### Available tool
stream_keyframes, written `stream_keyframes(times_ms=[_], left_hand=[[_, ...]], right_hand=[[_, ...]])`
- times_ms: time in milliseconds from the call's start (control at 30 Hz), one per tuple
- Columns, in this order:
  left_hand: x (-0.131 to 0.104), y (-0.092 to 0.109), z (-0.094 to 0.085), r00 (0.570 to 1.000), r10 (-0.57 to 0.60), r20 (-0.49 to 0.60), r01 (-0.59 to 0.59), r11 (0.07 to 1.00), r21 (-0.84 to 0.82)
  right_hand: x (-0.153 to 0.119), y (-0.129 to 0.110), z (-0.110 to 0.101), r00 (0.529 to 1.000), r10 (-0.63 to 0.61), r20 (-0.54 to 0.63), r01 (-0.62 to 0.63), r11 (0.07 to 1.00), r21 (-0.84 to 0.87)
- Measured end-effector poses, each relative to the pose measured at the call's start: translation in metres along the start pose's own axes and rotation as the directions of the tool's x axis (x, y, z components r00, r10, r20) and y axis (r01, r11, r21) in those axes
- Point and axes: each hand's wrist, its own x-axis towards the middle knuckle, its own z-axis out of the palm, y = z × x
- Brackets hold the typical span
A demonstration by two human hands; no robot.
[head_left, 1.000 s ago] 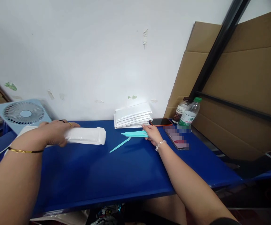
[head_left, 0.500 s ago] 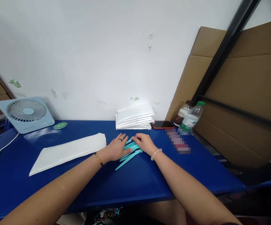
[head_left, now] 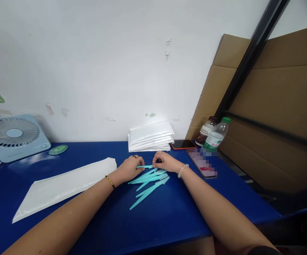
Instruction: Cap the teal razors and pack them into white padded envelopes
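Note:
One teal plastic stick (head_left: 147, 166) is pinched between both hands. My left hand (head_left: 131, 168) has its fingers closed on the stick's left end. At the stick's right end, my right hand (head_left: 165, 162) grips it between thumb and fingers. Several more teal sticks (head_left: 149, 180) lie fanned out on the blue table (head_left: 153, 226), just below the hands. A long white padded packet (head_left: 65, 184) lies left of my left hand, partly behind the forearm. Behind the hands stands a pile of white packets (head_left: 150, 136).
A pale blue fan (head_left: 14, 136) and a round green disc (head_left: 58, 149) are at the left. Toward the right are an orange-edged phone (head_left: 183, 144), a second phone (head_left: 201, 163) and two bottles (head_left: 215, 136). Cardboard (head_left: 281, 117) rises behind a dark metal post.
My hands have lifted off the pile and now hold one stick between them. The other sticks are more uncovered and spread out. The view has shifted slightly.

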Motion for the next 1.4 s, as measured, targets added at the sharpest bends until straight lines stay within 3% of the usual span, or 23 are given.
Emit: stream_keyframes(times_ms=[133,333,533,600,667,800,967,1067,1200,1333,1400], left_hand=[[0.005,-0.008,0.003,1.0,-0.018,0.001,0.018,0.996,-0.087],[0.004,-0.014,0.006,0.999,-0.042,-0.018,0.038,0.981,-0.19],[0.002,-0.015,0.001,0.986,-0.091,-0.14,0.086,0.996,-0.038],[0.0,-0.012,-0.001,0.977,-0.083,-0.198,0.087,0.996,0.012],[-0.001,-0.007,-0.002,0.973,-0.067,-0.221,0.076,0.997,0.03],[-0.005,0.005,0.0,0.992,0.012,-0.126,-0.011,1.0,0.005],[-0.004,0.007,0.005,0.999,0.03,-0.023,-0.03,1.0,-0.005],[-0.002,-0.001,0.002,0.999,-0.026,-0.031,0.026,1.0,-0.013],[-0.002,-0.015,-0.004,0.993,-0.09,-0.071,0.089,0.996,-0.008],[-0.003,-0.021,-0.003,0.983,-0.065,-0.175,0.073,0.996,0.041],[-0.003,-0.022,-0.001,0.986,-0.034,-0.164,0.04,0.998,0.039]], right_hand=[[0.001,0.001,0.001,0.999,-0.024,0.046,0.023,0.999,0.03],[-0.009,0.021,-0.015,0.998,0.065,0.02,-0.068,0.985,0.161],[-0.023,0.029,-0.033,0.983,0.154,-0.102,-0.145,0.985,0.09],[-0.025,0.024,-0.032,0.987,0.096,-0.126,-0.088,0.994,0.069],[-0.024,0.016,-0.028,0.997,0.008,-0.078,-0.003,0.998,0.063],[-0.02,0.003,-0.017,0.996,-0.062,0.063,0.062,0.998,-0.011],[-0.017,0.002,-0.011,0.997,-0.053,0.063,0.056,0.997,-0.047],[-0.018,0.009,-0.015,0.999,-0.049,-0.014,0.049,0.999,-0.009],[-0.022,0.023,-0.028,0.993,0.058,-0.107,-0.059,0.998,-0.006],[-0.029,0.019,-0.038,0.994,0.061,-0.088,-0.062,0.998,-0.007],[-0.032,0.008,-0.039,1.0,0.014,-0.019,-0.013,0.999,0.052]])
